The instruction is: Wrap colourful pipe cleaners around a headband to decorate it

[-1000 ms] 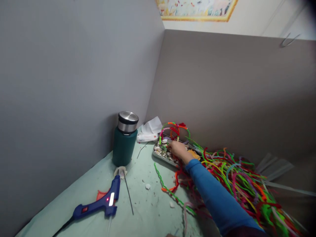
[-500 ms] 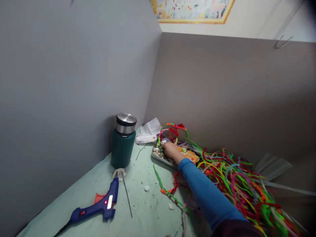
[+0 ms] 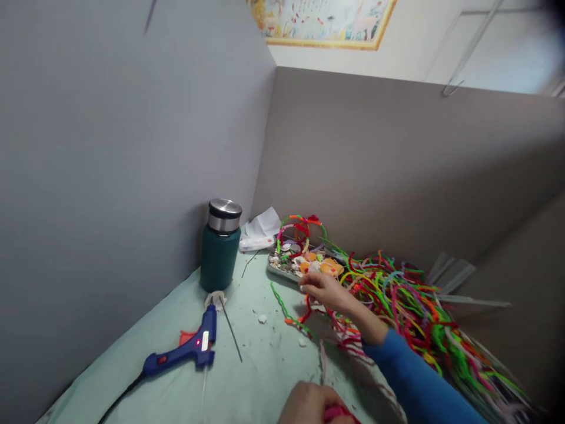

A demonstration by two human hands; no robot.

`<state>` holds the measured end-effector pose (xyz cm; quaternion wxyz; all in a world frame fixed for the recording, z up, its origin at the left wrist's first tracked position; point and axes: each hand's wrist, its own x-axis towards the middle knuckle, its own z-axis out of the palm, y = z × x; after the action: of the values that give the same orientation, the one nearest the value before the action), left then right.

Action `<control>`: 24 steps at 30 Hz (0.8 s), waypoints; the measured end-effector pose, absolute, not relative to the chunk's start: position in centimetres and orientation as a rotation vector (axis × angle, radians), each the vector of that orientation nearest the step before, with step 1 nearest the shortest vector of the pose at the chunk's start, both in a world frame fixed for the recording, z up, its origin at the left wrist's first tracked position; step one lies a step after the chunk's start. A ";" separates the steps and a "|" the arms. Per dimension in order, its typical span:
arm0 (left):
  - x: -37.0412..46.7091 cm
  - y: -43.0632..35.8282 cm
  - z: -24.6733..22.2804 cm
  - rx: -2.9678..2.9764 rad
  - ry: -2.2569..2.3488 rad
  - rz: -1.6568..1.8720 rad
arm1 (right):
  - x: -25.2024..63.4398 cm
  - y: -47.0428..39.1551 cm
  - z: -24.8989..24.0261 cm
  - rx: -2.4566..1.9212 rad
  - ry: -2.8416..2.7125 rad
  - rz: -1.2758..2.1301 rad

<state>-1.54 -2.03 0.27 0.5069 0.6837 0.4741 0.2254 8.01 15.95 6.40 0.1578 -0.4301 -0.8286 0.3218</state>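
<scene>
My right hand, in a blue sleeve, is over the table just in front of the shallow tray. Its thumb and fingers are drawn together in a pinch, with a tiny pale spot at the tips that is too small to name. Small stones and shells and orange pieces fill the tray. At the bottom edge, my left hand is partly cut off, its fingers closed around a fuzzy pink-red pipe cleaner. A twisted green, orange and red pipe cleaner lies between the hands and the tray.
A blue glue gun with its light on lies at left, its nozzle on a whitish pad. Behind it stands a green flask. A thin dark stick lies nearby. Colourful pipe cleaners are heaped at right. Grey partitions enclose the table.
My right hand has come out of the tray and back toward me. My left hand has come into view at the bottom with the pipe cleaner. The camera view has shifted slightly.
</scene>
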 end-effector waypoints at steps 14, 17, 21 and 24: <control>-2.6 -4.1 0.7 2.022 1.373 0.603 | 7.2 5.5 2.6 -1.216 -2.475 0.566; -3.2 -5.3 0.6 2.158 1.426 0.636 | 8.1 4.6 3.1 -1.246 -2.350 0.300; -3.5 -6.5 0.9 2.286 1.465 0.598 | 10.8 2.4 2.9 -1.272 -2.287 0.348; -4.1 -7.1 1.5 2.329 1.535 0.628 | 13.1 0.0 1.9 -1.358 -2.249 0.337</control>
<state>-4.08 -7.05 1.48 0.1407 0.8064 0.5316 0.2176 13.15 0.03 1.87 0.2440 -0.4974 -0.8233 0.1233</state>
